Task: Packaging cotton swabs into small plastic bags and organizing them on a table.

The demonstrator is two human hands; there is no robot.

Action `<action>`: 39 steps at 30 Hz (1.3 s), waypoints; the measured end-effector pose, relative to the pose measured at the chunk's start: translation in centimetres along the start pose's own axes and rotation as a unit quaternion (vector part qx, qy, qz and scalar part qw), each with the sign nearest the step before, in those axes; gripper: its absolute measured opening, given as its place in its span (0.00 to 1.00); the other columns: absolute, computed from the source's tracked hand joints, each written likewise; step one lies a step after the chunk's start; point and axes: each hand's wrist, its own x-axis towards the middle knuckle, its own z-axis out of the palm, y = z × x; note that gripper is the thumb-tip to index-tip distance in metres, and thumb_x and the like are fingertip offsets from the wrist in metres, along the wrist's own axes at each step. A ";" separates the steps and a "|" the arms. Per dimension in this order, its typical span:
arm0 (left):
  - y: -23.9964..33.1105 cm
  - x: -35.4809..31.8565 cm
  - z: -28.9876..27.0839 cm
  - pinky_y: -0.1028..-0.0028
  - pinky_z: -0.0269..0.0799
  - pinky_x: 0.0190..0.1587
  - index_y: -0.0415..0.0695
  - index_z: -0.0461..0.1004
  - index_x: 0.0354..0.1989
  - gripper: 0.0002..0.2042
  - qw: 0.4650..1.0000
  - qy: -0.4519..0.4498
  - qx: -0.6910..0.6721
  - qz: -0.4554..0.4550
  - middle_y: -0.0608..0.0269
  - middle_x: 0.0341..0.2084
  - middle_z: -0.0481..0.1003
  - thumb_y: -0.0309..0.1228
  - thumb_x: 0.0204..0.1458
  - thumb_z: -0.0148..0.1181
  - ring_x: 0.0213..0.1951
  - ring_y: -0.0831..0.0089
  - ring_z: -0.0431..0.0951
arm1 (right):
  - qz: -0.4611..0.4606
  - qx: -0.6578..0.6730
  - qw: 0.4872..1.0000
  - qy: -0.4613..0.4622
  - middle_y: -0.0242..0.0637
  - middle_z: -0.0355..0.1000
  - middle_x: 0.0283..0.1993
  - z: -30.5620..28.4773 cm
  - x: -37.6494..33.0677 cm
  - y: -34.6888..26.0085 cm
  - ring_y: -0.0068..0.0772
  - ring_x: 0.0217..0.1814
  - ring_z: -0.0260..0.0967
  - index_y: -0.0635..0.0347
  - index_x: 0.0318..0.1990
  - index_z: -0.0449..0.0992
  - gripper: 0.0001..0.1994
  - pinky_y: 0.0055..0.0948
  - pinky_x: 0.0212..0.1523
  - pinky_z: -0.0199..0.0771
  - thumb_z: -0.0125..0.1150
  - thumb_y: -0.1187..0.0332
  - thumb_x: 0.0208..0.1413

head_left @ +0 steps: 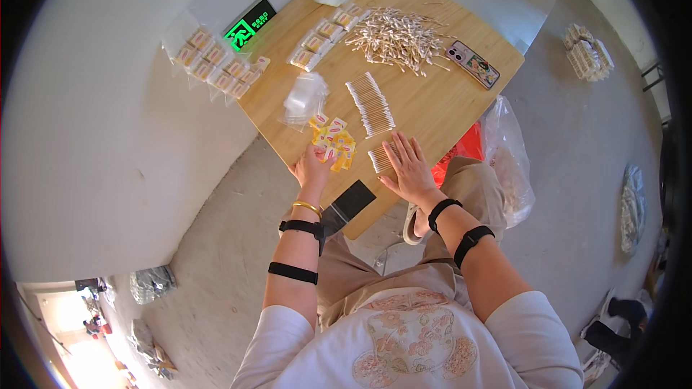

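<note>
My left hand is at the near edge of a loose pile of small yellow-and-white cards, its fingertips closed on one card. My right hand lies flat with its fingers stretched out over a short row of cotton swabs, partly hiding them. Just beyond, a longer row of cotton swabs lies side by side on the wooden table. Farther back is a big loose heap of cotton swabs. Clear plastic bags lie in a stack left of the longer row.
Packed swab bags line the table's left side, with more packs by the wall near a green exit sign. A phone lies at the right edge. A dark flat pad is at the near edge. Plastic bags hang beside my leg.
</note>
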 end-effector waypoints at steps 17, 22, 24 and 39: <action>0.1 0.4 -3.5 0.74 0.70 0.35 0.40 0.82 0.42 0.17 0.961 0.012 -0.275 -0.031 0.63 0.27 0.79 0.43 0.58 0.62 0.31 0.78 0.75 | 0.000 0.003 0.999 0.036 0.51 0.49 0.75 -0.3 -0.6 1.3 0.49 0.79 0.41 0.59 0.71 0.55 0.41 0.50 0.77 0.38 0.60 0.46 0.56; -1.4 -2.6 -4.8 0.74 0.64 0.34 0.39 0.73 0.32 0.10 0.954 0.023 -0.296 0.052 0.71 0.24 0.67 0.34 0.60 0.59 0.30 0.80 0.64 | -0.029 0.142 0.985 0.095 0.55 0.57 0.68 0.7 0.1 0.0 0.59 0.74 0.48 0.60 0.65 0.63 0.40 0.56 0.72 0.48 0.70 0.53 0.46; -2.6 -2.3 -4.1 0.75 0.64 0.33 0.38 0.72 0.33 0.08 0.973 -0.009 -0.227 0.048 0.71 0.25 0.67 0.31 0.60 0.56 0.30 0.79 0.64 | -0.053 0.110 0.985 0.123 0.55 0.54 0.71 1.7 -0.2 0.4 0.59 0.75 0.46 0.60 0.67 0.60 0.41 0.57 0.73 0.45 0.68 0.52 0.48; -1.6 -4.1 1.8 0.73 0.71 0.47 0.38 0.67 0.42 0.11 0.942 -0.184 -0.262 0.104 0.61 0.35 0.70 0.13 0.52 0.53 0.39 0.73 0.73 | -0.040 0.098 0.994 0.031 0.52 0.43 0.77 2.6 -3.2 -1.4 0.49 0.81 0.34 0.59 0.73 0.49 0.47 0.52 0.78 0.31 0.60 0.42 0.53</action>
